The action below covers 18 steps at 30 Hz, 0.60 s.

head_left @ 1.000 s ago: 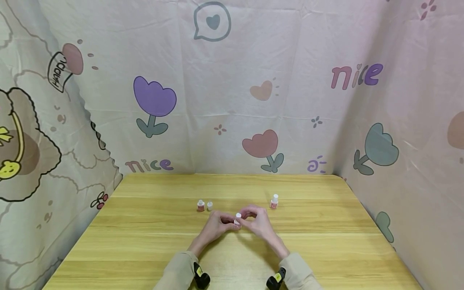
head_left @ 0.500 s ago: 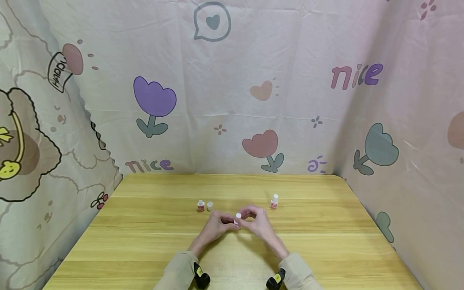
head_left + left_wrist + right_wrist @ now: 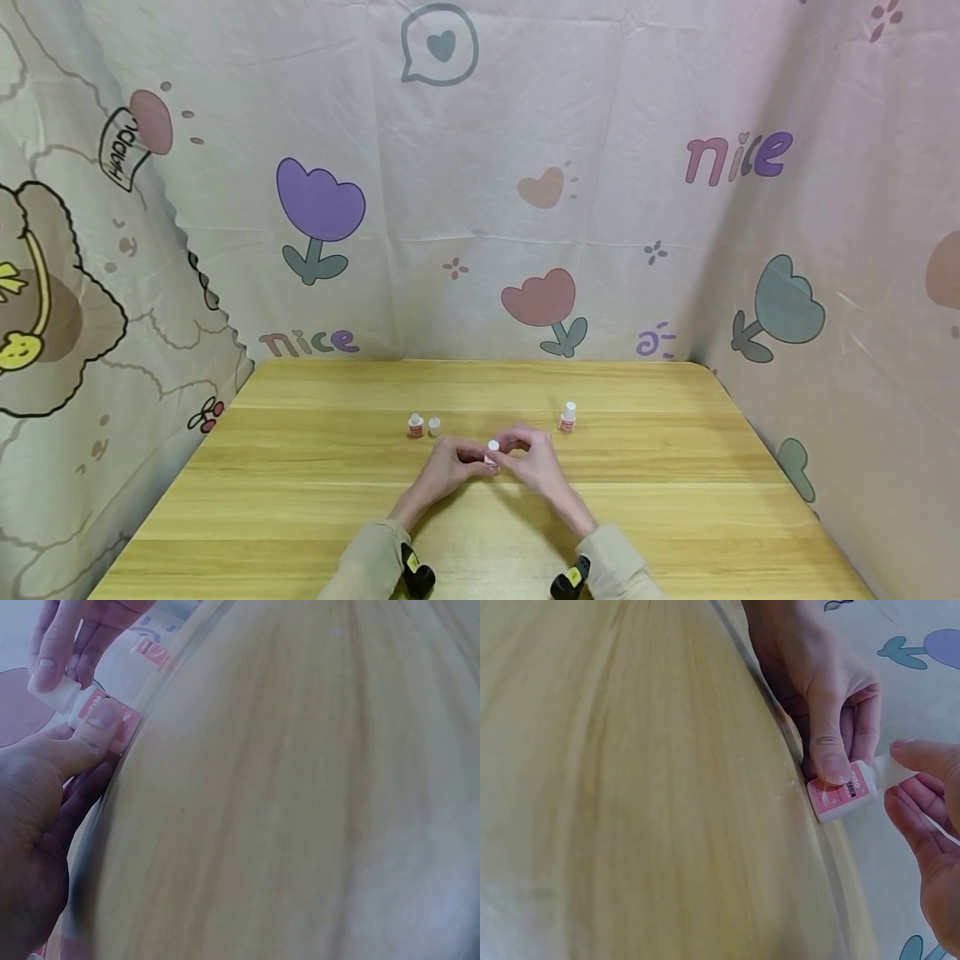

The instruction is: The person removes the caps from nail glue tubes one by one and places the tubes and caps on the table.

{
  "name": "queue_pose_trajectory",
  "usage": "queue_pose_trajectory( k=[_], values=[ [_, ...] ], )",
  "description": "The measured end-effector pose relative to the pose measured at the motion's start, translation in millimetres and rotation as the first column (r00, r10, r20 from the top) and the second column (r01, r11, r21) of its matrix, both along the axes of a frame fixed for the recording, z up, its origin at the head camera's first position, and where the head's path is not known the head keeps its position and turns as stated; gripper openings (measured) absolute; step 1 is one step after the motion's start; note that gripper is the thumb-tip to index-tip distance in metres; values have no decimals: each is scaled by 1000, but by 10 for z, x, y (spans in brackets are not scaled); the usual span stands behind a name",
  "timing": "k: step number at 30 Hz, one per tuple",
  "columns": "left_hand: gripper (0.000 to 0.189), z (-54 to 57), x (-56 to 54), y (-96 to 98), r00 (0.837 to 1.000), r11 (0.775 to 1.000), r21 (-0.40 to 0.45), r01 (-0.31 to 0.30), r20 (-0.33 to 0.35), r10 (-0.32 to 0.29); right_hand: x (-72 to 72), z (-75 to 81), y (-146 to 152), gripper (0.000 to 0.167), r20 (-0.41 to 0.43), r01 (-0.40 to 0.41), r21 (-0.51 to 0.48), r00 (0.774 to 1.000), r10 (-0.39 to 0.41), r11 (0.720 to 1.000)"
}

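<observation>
In the head view my left hand (image 3: 446, 468) and right hand (image 3: 534, 460) meet around a small white bottle near the table's middle. My left thumb and fingers pinch the pink-labelled body of this bottle (image 3: 844, 793), its base right at the tabletop. Thumb and fingers of my right hand pinch its white cap (image 3: 54, 696), which sits on the bottle's top. Behind my left hand stands a second bottle (image 3: 416, 427) with its nozzle bare, a loose white cap (image 3: 434, 427) beside it. A third bottle (image 3: 567, 418), capped, stands upright behind my right hand.
The wooden table (image 3: 337, 517) runs back to a printed cloth (image 3: 450, 167) that hangs behind it and along both sides. A black wrist camera (image 3: 417, 573) sits at my left cuff, another camera (image 3: 572, 577) at my right.
</observation>
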<state>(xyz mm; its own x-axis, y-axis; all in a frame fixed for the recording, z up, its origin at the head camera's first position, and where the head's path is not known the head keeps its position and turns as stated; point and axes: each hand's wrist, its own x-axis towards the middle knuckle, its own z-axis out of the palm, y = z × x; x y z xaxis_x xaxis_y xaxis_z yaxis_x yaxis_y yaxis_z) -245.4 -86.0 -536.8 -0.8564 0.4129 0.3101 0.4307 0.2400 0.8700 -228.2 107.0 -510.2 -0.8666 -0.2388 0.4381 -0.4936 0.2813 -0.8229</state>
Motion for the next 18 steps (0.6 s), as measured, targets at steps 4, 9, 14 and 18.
queue_pose_trajectory(
  k=[4,9,14,18],
  values=[
    [15,-2,-4,0,1000,1000,-13,0,-12,0,-3,-2,-19,16,-22,5,19,1000,-4,1000],
    [16,-14,-12,1,1000,1000,-17,0,-30,-1,12,9,-41,16,-50,-17,29,999,18,999],
    [16,-27,-16,-7,999,1000,-3,11,-44,-11,15,7,-37,19,-23,-8,21,1000,8,1000],
    [15,-24,-12,-6,999,1000,-5,12,-36,-12,14,10,-22,21,36,23,9,999,-23,1000]
  ],
)
